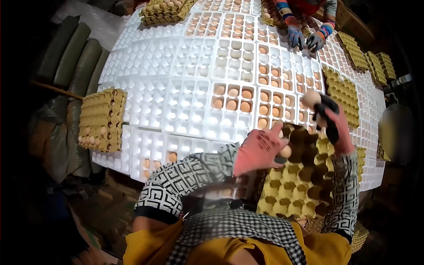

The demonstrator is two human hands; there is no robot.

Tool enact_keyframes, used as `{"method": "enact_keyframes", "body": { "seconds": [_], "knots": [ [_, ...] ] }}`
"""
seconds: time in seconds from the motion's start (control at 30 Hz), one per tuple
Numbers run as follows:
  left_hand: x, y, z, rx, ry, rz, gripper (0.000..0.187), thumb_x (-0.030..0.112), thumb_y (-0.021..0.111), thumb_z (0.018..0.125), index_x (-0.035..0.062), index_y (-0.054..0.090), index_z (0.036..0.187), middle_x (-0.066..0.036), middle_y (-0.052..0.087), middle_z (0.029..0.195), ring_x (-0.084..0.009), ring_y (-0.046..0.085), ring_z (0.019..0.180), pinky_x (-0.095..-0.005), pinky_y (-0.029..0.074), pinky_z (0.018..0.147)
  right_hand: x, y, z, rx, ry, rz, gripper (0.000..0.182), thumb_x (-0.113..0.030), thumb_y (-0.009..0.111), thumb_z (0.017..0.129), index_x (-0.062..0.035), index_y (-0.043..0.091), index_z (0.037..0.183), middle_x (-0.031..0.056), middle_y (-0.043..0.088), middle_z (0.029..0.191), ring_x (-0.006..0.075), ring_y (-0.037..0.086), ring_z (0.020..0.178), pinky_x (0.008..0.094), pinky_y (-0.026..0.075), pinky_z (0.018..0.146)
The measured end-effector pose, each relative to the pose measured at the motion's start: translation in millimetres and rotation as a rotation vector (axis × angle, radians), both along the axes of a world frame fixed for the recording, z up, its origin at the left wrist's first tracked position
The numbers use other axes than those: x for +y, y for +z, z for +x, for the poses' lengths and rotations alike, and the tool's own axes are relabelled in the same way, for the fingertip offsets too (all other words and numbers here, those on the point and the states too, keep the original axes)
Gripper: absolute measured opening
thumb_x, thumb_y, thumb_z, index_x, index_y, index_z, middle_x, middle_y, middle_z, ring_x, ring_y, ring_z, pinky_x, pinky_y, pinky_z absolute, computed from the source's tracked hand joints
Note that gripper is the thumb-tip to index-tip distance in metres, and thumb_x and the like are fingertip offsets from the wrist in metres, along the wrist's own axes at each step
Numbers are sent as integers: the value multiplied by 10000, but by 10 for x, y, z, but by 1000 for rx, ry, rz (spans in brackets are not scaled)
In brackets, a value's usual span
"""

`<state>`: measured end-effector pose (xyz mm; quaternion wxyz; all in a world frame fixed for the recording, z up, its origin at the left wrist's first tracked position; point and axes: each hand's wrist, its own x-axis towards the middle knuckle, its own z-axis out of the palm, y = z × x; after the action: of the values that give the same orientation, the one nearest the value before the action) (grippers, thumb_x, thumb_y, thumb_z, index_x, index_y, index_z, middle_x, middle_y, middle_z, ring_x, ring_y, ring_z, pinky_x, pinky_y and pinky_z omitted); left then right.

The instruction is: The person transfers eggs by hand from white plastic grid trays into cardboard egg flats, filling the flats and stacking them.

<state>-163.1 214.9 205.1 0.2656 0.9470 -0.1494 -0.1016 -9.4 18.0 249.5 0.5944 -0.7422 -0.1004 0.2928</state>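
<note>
My left hand (259, 151), in a pink glove with dark fingertips, is closed around a brown egg (285, 152) at the left edge of a yellow pulp egg tray (293, 185). That tray stands tilted against my front, and the cups I can see in it hold no eggs. To the right and higher, my right hand (334, 121), in a pink and black glove, grips another egg (312, 98) at its fingertips. Motion blurs this hand a little. Below it lie white foam egg trays (190, 95), some cups filled with brown eggs (246, 106).
Yellow pulp trays (102, 117) with a few eggs are stacked at the left edge. Another pulp tray (342, 95) lies to the right, and a stack (165, 11) stands far back. Across the table a co-worker's gloved hands (304, 39) reach over the foam trays. Dark rolled bundles (73, 53) stand left.
</note>
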Motion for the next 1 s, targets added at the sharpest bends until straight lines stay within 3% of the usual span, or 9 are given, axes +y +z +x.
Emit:
{"method": "enact_keyframes", "body": {
  "seconds": [0.1, 0.23, 0.33, 0.4, 0.5, 0.67, 0.87, 0.9, 1.0],
  "knots": [
    [565, -342, 162, -285, 462, -357, 537, 361, 806, 711, 138, 650, 1174, -176, 524, 1279, -329, 633, 1030, -406, 536, 869, 848, -210, 318, 45, 32, 14, 460, -388, 636, 926, -6, 637, 1182, -27, 565, 792, 52, 473, 637, 226, 387, 541],
    [1534, -1201, 1001, -299, 864, -349, 565, 354, 821, 684, 152, 660, 1186, -157, 565, 1226, -331, 596, 1107, -409, 501, 942, 1939, -934, 769, 179, 23, 101, 174, -224, 657, 925, -56, 668, 968, -48, 443, 602, 70, 377, 474, 259, 301, 434],
    [1819, -1574, 1419, -107, 789, -153, 543, 360, 802, 692, 131, 661, 1164, -152, 592, 1217, -329, 584, 1133, -412, 488, 953, 2511, -1743, 1069, -90, -24, -45, 295, -303, 708, 853, -12, 680, 888, 45, 578, 605, 182, 600, 564, 345, 496, 521],
    [1921, -1789, 1539, -95, 743, -110, 546, 363, 788, 701, 136, 657, 1181, -145, 624, 1206, -329, 590, 1137, -410, 484, 957, 2701, -2018, 1137, -422, 68, -524, 391, -352, 699, 837, -13, 660, 1026, 158, 673, 841, 296, 686, 823, 399, 552, 718],
    [2057, -1598, 1563, -261, 812, -286, 534, 344, 780, 719, 129, 655, 1191, -157, 643, 1175, -340, 603, 1114, -408, 486, 950, 2759, -1983, 860, -654, 184, -1007, 497, -329, 622, 878, -94, 518, 1303, 189, 497, 1338, 348, 603, 1110, 444, 518, 886],
    [2193, -2082, 2040, -595, 730, -63, 358, 254, 597, 898, 107, 625, 1224, -162, 586, 1281, -343, 524, 1211, -457, 367, 1064, 2471, -2345, 828, -1037, 433, -1084, 385, -248, 485, 939, -112, 533, 1295, 156, 526, 1258, 338, 572, 1123, 461, 484, 894],
    [2186, -2288, 1757, -668, 680, 78, 412, 219, 579, 885, 134, 582, 1288, -102, 521, 1370, -315, 435, 1296, -504, 256, 1131, 1718, -599, 689, -829, 387, -544, 560, -267, 680, 894, -136, 489, 1405, 177, 498, 1393, 326, 516, 1265, 396, 437, 1051],
    [2231, -2238, 1665, -620, 687, 83, 417, 214, 591, 877, 134, 585, 1286, -101, 516, 1375, -311, 434, 1295, -498, 261, 1128, 1436, -142, 531, -730, 328, -437, 510, -324, 641, 927, -154, 514, 1391, 163, 543, 1345, 219, 584, 1172, 344, 537, 911],
    [2338, -2207, 1369, -370, 630, 317, 445, 256, 653, 841, 197, 605, 1280, -89, 516, 1378, -296, 477, 1252, -469, 315, 1095, 159, 153, 327, -519, 54, -24, 553, -193, 696, 891, -46, 501, 1388, 137, 609, 1244, 213, 623, 1081, 298, 547, 885]
  ]
}}
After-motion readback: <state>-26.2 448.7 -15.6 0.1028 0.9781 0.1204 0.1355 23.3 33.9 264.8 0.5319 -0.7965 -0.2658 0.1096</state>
